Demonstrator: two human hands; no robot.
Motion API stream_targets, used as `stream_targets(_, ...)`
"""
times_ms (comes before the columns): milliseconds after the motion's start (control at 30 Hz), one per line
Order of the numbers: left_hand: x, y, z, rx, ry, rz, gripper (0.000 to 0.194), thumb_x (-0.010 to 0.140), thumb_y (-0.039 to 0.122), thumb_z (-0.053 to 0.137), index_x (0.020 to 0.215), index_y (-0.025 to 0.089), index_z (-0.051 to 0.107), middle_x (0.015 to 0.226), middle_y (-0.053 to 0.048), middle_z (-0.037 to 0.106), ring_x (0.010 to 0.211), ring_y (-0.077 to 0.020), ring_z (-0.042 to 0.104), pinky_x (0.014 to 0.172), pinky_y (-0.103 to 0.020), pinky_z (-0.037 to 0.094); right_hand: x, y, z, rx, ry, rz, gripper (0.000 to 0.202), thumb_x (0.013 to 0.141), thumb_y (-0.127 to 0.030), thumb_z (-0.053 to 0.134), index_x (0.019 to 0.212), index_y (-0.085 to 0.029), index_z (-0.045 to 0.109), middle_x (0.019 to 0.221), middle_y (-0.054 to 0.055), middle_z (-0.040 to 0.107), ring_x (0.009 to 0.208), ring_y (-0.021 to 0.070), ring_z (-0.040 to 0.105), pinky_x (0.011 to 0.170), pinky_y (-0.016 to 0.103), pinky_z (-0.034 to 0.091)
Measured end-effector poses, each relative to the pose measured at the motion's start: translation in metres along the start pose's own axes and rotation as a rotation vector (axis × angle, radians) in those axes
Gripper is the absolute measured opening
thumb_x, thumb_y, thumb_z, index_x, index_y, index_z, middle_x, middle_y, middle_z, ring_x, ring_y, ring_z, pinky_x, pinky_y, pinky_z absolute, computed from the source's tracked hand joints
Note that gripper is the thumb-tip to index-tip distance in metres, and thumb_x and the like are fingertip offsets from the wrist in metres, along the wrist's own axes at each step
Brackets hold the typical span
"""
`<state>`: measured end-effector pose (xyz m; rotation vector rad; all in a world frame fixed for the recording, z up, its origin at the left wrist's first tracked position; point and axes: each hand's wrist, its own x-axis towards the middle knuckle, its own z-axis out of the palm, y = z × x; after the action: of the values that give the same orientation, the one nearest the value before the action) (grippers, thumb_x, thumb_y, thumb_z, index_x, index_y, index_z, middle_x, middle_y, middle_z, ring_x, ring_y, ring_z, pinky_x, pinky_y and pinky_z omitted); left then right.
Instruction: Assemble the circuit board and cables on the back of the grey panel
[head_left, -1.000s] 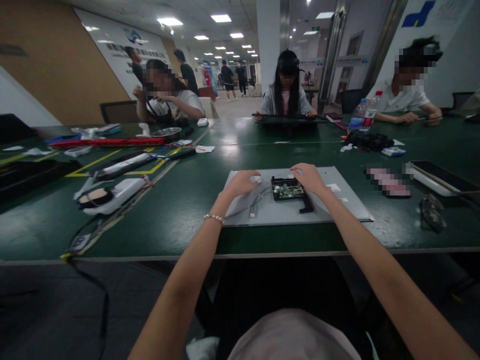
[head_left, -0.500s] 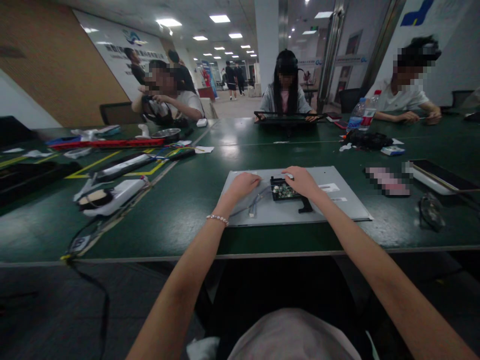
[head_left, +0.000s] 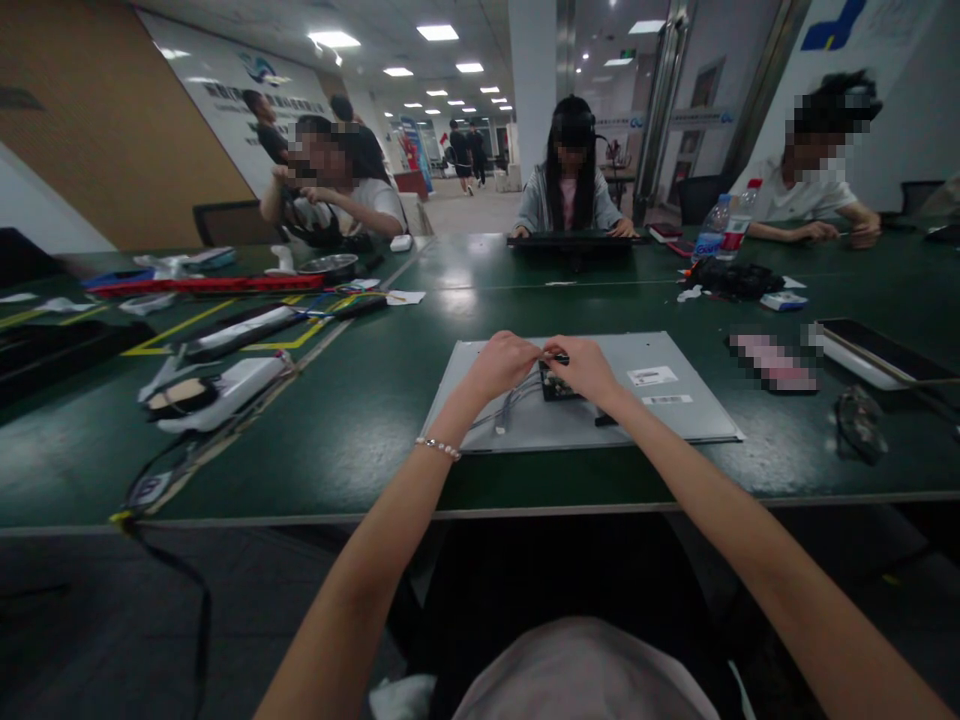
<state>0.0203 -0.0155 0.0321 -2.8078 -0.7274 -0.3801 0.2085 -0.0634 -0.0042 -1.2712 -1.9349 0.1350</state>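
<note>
A grey flat panel [head_left: 637, 422] lies on the table in front of me, with white labels at its right. A green circuit board [head_left: 556, 388] in a black bracket rests on it, largely covered by my hands. My left hand [head_left: 507, 364] is closed at the bracket's upper left, its fingertips pinched together. Meeting it there, my right hand [head_left: 581, 366] is closed too, over the upper part of the bracket. What the fingertips hold is too small to make out. Thin grey cables [head_left: 504, 410] run from the board toward the panel's lower left, below my left hand.
A white device with a black strap [head_left: 232, 395] lies left on the green table [head_left: 360, 430]. On the right are a pink phone-like object [head_left: 776, 362], a dark-screened tablet [head_left: 885, 350] and a clear crumpled-looking item [head_left: 859, 425]. Bottles [head_left: 712, 230] stand farther back; several people sit opposite.
My hands have come together at the bracket's upper left; the right moved left and the left moved right. Across the table, a person's dark panel has tipped flatter.
</note>
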Motion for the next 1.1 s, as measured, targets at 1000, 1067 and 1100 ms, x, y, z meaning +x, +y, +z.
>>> stream_targets(1000,-0.019,-0.027,0.002,-0.485,-0.22,-0.13,0.015,0.081,0.03,0.057,0.086,0.018,0.063,0.078,-0.001,0.066,0.071,-0.0148,0.061,0.067,-0.024,0.046,-0.016,-0.019,0.012,-0.095,-0.263,-0.386,0.024,0.088,-0.005,0.058,0.091,-0.019,0.077,0.102,0.007,0.077,0.097,0.0215,0.068,0.097,0.037,0.044)
stream_targets(1067,-0.02,-0.029,0.008,-0.455,-0.311,-0.144,0.015,0.078,0.032,0.06,0.085,0.019,0.063,0.077,-0.001,0.066,0.069,-0.0147,0.061,0.065,-0.024,0.044,-0.016,-0.02,0.013,-0.103,-0.299,-0.39,0.026,0.088,-0.004,0.058,0.091,-0.021,0.077,0.102,0.005,0.077,0.096,0.0207,0.068,0.097,0.038,0.043)
stream_targets(1100,-0.021,-0.03,0.01,-0.441,-0.338,-0.156,0.016,0.077,0.033,0.061,0.085,0.019,0.063,0.077,0.0,0.067,0.069,-0.0149,0.06,0.064,-0.024,0.043,-0.016,-0.02,0.013,-0.104,-0.317,-0.394,0.026,0.087,-0.003,0.058,0.09,-0.021,0.077,0.102,0.005,0.077,0.096,0.0206,0.068,0.096,0.038,0.043)
